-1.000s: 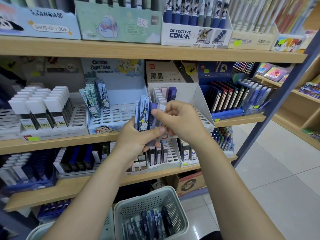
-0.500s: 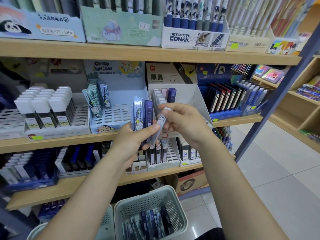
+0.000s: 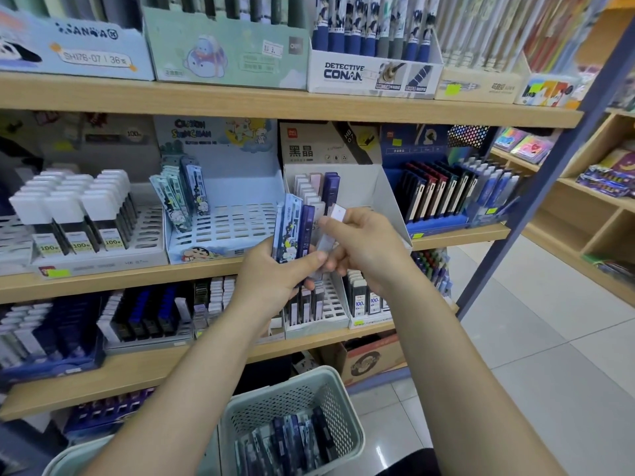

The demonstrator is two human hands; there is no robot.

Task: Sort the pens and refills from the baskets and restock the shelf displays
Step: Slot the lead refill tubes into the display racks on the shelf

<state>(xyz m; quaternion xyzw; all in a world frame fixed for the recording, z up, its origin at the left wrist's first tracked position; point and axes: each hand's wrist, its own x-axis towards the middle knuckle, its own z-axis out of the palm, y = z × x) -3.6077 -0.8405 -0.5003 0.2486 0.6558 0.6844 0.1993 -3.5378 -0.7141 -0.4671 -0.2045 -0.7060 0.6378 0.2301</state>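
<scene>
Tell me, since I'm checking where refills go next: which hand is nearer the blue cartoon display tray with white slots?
Left. The left hand grips refill packs just right of the blue cartoon display tray; the right hand pinches a clear refill case farther right.

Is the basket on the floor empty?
No, the pale green basket on the floor holds a pile of dark blue refill packs.
</scene>
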